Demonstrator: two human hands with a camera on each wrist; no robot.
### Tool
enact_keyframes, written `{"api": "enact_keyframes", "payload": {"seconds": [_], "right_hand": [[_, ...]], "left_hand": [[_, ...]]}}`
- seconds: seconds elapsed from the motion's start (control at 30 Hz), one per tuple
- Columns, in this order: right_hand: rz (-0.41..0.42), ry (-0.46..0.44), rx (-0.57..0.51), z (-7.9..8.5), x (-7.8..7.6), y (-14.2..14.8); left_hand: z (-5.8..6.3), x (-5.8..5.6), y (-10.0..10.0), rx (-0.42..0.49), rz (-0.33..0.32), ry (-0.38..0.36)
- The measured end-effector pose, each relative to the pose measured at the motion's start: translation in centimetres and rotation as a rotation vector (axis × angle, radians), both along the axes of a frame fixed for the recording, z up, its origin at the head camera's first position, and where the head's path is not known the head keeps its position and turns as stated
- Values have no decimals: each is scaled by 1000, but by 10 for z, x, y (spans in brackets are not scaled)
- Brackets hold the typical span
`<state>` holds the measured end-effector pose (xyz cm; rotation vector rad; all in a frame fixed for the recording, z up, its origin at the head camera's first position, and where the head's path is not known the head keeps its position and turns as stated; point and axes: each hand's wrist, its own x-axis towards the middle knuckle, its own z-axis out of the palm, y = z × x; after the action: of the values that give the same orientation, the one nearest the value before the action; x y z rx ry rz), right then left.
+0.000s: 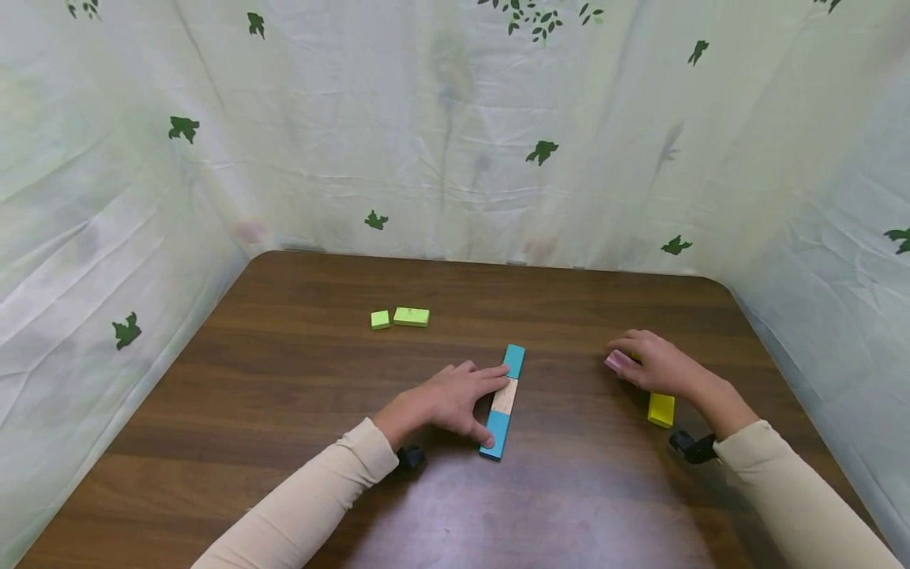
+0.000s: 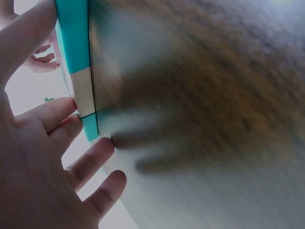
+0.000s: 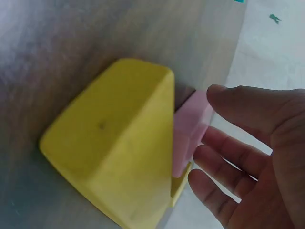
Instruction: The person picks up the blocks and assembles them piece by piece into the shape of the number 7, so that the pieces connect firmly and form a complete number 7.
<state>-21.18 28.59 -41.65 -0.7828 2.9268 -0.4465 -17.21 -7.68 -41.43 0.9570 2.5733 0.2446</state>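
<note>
On the table, two blue blocks (image 1: 500, 433) with a plain wooden block (image 1: 505, 397) between them form a straight row. My left hand (image 1: 455, 395) lies against the row's left side, fingers spread, with the thumb on the near blue block and fingertips by the wooden and far blue blocks. Further right, my right hand (image 1: 664, 365) pinches a pink block (image 1: 620, 363) between thumb and fingers. A large yellow block (image 3: 109, 129) lies nearer the wrist. Part of another yellow block (image 3: 179, 186) shows beyond the pink one, mostly hidden.
Two light green blocks, a small one (image 1: 380, 320) and a longer one (image 1: 411, 317), lie toward the back left of the brown table (image 1: 284, 379). A pale leaf-patterned curtain (image 1: 441, 142) surrounds the table's back and sides.
</note>
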Motion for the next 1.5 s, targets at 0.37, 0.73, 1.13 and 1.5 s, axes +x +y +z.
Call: {"api": "enact_keyframes", "payload": {"seconds": [0.37,0.73,1.13,1.5], "right_hand": [[22,15,21,-2,6,-8],[-1,-8,56,-1,7,-9],[40,18,12,-4,-1,-13],[73,13,12,4,-17,-25]], "left_hand": [[-3,-1,-1,29,-2,-27],[-1,0,-1,15,-9,-20],[-1,0,-1,4,-11,-6],[-1,0,-1,1,-9,-11]]}}
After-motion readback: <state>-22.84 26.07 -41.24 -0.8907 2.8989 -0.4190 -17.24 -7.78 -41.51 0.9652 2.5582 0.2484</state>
